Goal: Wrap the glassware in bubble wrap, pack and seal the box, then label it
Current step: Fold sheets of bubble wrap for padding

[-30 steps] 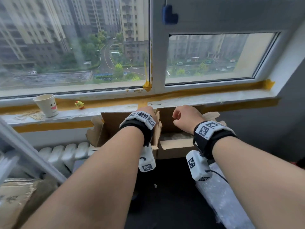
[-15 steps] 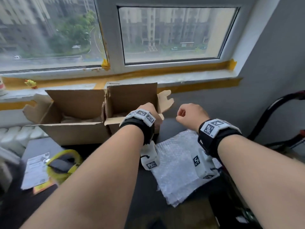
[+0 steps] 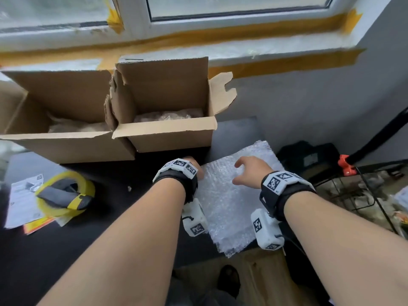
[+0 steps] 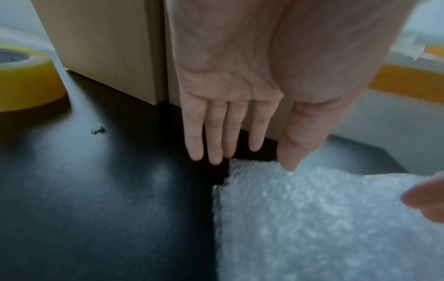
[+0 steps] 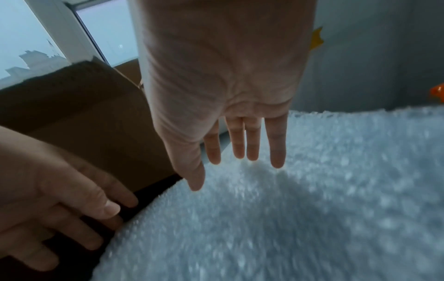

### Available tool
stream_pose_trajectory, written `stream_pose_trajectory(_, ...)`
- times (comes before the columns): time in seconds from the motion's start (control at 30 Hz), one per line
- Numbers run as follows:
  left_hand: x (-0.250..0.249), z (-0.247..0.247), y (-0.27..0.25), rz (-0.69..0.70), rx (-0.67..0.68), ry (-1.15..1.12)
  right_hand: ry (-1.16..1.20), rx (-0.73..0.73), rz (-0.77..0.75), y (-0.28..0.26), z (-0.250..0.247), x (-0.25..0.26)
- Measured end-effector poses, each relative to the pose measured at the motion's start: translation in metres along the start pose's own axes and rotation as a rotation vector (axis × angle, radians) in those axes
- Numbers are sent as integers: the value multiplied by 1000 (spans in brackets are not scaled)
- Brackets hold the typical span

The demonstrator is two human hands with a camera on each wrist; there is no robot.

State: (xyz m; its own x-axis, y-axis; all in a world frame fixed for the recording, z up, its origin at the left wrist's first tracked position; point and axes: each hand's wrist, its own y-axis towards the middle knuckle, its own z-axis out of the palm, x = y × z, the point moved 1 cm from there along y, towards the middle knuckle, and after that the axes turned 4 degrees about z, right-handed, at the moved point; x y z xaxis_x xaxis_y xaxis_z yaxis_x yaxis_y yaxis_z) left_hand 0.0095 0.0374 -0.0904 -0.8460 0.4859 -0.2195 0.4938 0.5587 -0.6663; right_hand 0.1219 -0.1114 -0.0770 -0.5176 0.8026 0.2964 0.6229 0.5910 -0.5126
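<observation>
With both the left hand [image 4: 230, 79] and the right hand [image 5: 223, 91] spread flat and holding nothing above the bubble wrap [image 3: 229, 195], which lies beside the 2 open boxes [image 3: 167, 129], 1 top sheet is best pinched at its near-box corner and peeled singly.

Dim grey daylight from the window [image 3: 220, 9] (wide-angle bending at edges); wrist views soft with motion blur.

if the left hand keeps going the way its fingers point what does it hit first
Most likely the near corner of the bubble wrap or the dark table beside it: the left hand points its straight fingers down at that edge. Depth is unclear; the cardboard box stands just behind.
</observation>
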Motion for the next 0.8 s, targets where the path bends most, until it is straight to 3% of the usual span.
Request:
stream_pose_trajectory(0.1, 7, 11, 16, -45, 8, -6, -19, 14, 22, 9, 12, -1)
stream_pose_trajectory(0.23, 26, 37, 99, -25, 22, -28, -47, -11, 38, 17, 16, -1)
stream_pose_trajectory(0.3, 18, 25, 86, -6, 20, -52, -53, -13, 47, 19, 16, -2)
stream_pose_trajectory(0.37, 5, 1, 41, 33, 0, -68, -48, -14, 43, 20, 14, -1)
stream_pose_trajectory(0.47, -2, -12, 15, 68, 6, -117, -29, -101, 20, 18, 3, 4)
stream_pose_trajectory(0.57, -5, -22, 2, 141, -27, -143, -7, -209, -53, 10, -14, 13)
stream_pose_trajectory(0.67, -9, -36, -16, 177, -39, -158, -8, -231, -137, 0, -31, 21)
stream_pose_trajectory(0.8, -12, -55, -50, 239, -150, -313, -52, -248, -250, -19, -55, 36)
